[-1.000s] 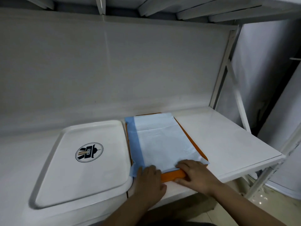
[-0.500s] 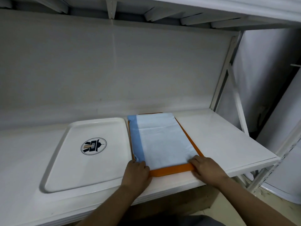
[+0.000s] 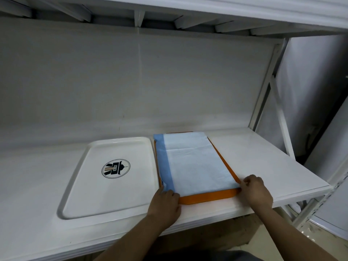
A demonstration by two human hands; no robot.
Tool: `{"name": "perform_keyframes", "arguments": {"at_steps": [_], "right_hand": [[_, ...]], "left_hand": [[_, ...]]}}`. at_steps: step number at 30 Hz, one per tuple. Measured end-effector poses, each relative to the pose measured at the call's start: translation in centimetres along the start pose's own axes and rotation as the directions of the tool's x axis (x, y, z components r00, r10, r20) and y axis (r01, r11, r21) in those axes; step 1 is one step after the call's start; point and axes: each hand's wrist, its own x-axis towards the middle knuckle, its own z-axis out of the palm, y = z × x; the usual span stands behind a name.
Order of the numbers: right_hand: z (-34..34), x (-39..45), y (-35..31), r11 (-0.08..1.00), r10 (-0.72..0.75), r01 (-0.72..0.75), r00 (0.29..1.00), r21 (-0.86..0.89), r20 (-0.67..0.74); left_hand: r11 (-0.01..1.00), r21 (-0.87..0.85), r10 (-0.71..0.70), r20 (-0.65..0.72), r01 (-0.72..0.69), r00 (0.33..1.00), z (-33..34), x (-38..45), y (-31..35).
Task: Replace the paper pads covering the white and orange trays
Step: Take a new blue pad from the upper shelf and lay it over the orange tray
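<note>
Head view looks down on a white worktop (image 3: 263, 157) under a white shelf frame, and everything here is placed against the orange tray (image 3: 207, 196). That tray lies flat near the worktop's front edge, and a pale blue paper pad (image 3: 195, 164) with a darker blue strip along its left side covers nearly all of it, leaving orange rim showing along the near and right edges. Just left of the orange tray, almost touching its side, sits the white tray (image 3: 113, 178), uncovered, with a round dark logo (image 3: 116, 168) printed in its middle. At the orange tray's near left corner the left hand (image 3: 165, 201) has its grip curled over the corner where the pad's edge ends. At the near right corner the right hand (image 3: 256, 191) pinches the pad's corner against the rim with bent fingers.
</note>
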Motion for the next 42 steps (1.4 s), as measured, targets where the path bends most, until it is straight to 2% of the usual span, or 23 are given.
{"name": "perform_keyframes", "arguments": {"at_steps": [2, 4, 8, 11, 14, 16, 17, 19, 20, 22, 24, 25, 27, 30, 34, 37, 42], "right_hand": [[0.1, 1.2, 0.5, 0.981, 0.166, -0.18, 0.969, 0.064, 0.186], [0.8, 2.2, 1.2, 0.969, 0.207, -0.236, 0.938, 0.074, 0.278], [0.9, 3.0, 1.2, 0.969, 0.193, -0.226, 0.944, 0.096, 0.269], [0.8, 3.2, 0.7, 0.975, 0.182, -0.208, 0.95, 0.078, 0.253], [1.0, 2.9, 0.3, 0.977, 0.195, -0.209, 0.955, 0.044, 0.225], [1.0, 2.2, -0.3, 0.983, 0.179, -0.17, 0.97, -0.066, 0.165], [1.0, 1.9, -0.5, 0.982, 0.133, -0.119, 0.987, -0.147, 0.088], [1.1, 1.2, -0.8, 0.949, -0.105, 0.088, 0.994, -0.302, -0.042], [1.2, 1.0, -0.9, 0.917, -0.245, 0.224, 0.969, -0.33, -0.021], [1.4, 0.6, -1.3, 0.859, -0.394, 0.427, 0.903, -0.282, 0.17], [1.7, 0.2, -1.5, 0.864, -0.335, 0.434, 0.874, -0.256, 0.351], [1.9, 0.1, -1.4, 0.866, -0.288, 0.412, 0.874, -0.282, 0.392], [2.2, 0.1, -1.3, 0.823, -0.254, 0.426, 0.868, -0.375, 0.426], [2.0, 0.0, -1.7, 0.808, -0.21, 0.429, 0.851, -0.405, 0.482], [1.0, -0.4, -3.1, 0.842, -0.124, 0.356, 0.859, -0.405, 0.498], [-0.2, -0.7, -4.9, 0.804, -0.156, 0.398, 0.858, -0.441, 0.49], [-3.6, -2.2, -10.7, 0.761, -0.258, 0.443, 0.877, -0.474, 0.406]], "left_hand": [[1.0, 0.001, 0.014, 0.057, -0.015, 0.998, -0.1, -0.1, 0.0], [1.0, 0.011, -0.005, 0.075, 0.004, 0.997, -0.1, -0.1, 0.1], [0.999, -0.023, -0.027, 0.063, 0.029, 0.998, -0.3, -0.2, 0.0], [0.999, 0.02, -0.041, 0.086, 0.04, 0.995, -0.3, -0.5, -0.1], [1.0, 0.028, -0.009, 0.035, 0.008, 0.999, 0.3, -0.9, -0.5], [0.996, 0.092, 0.007, -0.012, -0.005, 1.0, 0.2, -0.9, -0.9], [0.991, 0.131, 0.008, -0.028, -0.004, 1.0, 0.0, -0.9, -1.0], [0.983, 0.186, 0.004, -0.005, -0.003, 1.0, -0.6, -0.8, -1.1], [0.981, 0.194, 0.014, 0.029, -0.019, 0.999, -0.8, -0.9, -1.1], [0.977, 0.213, -0.035, 0.173, -0.003, 0.984, -1.0, -1.0, -1.1], [0.964, 0.267, -0.067, 0.273, -0.008, 0.96, -1.5, -0.9, -0.7], [0.953, 0.301, -0.068, 0.284, -0.021, 0.956, -1.6, -0.8, -0.4], [0.945, 0.325, -0.083, 0.29, -0.017, 0.953, -1.9, -0.7, 0.3], [0.96, 0.276, -0.14, 0.312, 0.052, 0.94, -2.6, -0.7, 1.1], [0.976, 0.14, -0.213, 0.412, 0.17, 0.886, -3.6, -0.4, 1.1], [0.973, 0.004, -0.207, 0.469, 0.232, 0.859, -5.0, 0.2, 0.6], [0.952, -0.099, -0.242, 0.342, 0.291, 0.908, -9.8, 0.0, -0.4]]}}
